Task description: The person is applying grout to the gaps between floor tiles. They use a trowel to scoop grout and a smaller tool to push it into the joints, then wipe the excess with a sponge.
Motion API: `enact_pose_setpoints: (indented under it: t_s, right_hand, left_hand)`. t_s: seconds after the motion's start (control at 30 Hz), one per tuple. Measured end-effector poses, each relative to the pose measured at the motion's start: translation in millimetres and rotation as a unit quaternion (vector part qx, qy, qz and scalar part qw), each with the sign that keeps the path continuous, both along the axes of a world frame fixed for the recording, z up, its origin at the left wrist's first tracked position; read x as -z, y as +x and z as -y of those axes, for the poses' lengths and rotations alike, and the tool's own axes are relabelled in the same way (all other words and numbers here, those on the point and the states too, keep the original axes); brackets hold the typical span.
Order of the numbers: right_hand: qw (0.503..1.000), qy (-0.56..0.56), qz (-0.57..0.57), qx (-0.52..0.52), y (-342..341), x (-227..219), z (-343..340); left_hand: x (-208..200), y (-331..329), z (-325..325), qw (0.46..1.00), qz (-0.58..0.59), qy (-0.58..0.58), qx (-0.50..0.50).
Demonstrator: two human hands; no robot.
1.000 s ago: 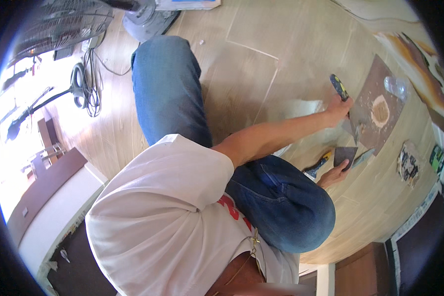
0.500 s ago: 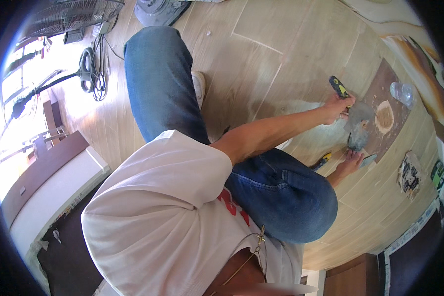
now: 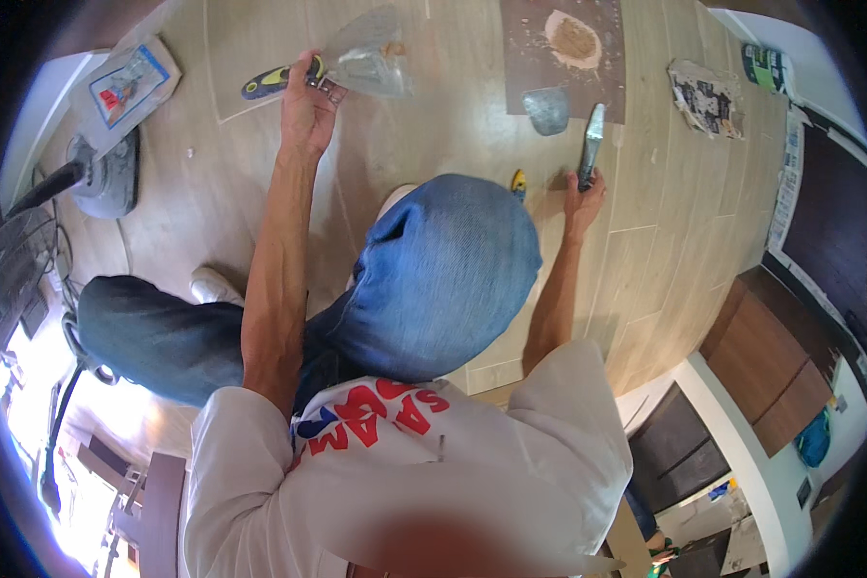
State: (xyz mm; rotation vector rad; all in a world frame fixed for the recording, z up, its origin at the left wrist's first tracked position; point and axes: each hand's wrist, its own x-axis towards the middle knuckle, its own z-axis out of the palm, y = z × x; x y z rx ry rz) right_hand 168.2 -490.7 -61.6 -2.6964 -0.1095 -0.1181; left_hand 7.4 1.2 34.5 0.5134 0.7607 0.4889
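My left hand [image 3: 310, 111] is closed around a wide putty knife [image 3: 366, 65] with a black and yellow handle. A tan smear shows on its translucent-looking grey blade, held over the floor at the upper left. Farther right, my right hand [image 3: 585, 199] grips a narrower putty knife [image 3: 592, 140], its blade pointing away from me beside a brown board [image 3: 525, 72]. A mound of tan powder or paste [image 3: 576, 40] lies on that board. At the board's near edge rests a rounded grey plate [image 3: 546, 111].
A yellow and black tool [image 3: 519, 183] lies on the wood-look floor by my knee. Right of the board are a smeared paper or bag [image 3: 708, 99] and a green and black packet [image 3: 764, 67]. A dark-based fan [image 3: 106, 178] stands left, near a clear plastic packet [image 3: 127, 87].
My left hand has carried the wide putty knife leftward, away from the board. My right hand still holds its putty knife, now pointing away from me. The view has swung right.
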Motion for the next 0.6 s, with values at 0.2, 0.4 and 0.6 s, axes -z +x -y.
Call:
enact_pose_setpoints:
  t_s: [0.2, 0.4, 0.6]
  right_hand:
    - [0.999, -0.019, -0.049, -0.011, 23, 11, 23]
    - [0.992, 0.119, 0.036, 0.014, 41, -41, -74]
    - [0.913, 0.1, -0.262, -0.297, -6, -218, -322]
  left_hand:
    - [-75, -51, 6, 0.981, -0.13, 0.145, -0.025]
    - [-139, -192, 40, 0.982, -0.124, -0.017, -0.145]
    - [-183, -261, -33, 0.976, -0.082, 0.02, -0.201]
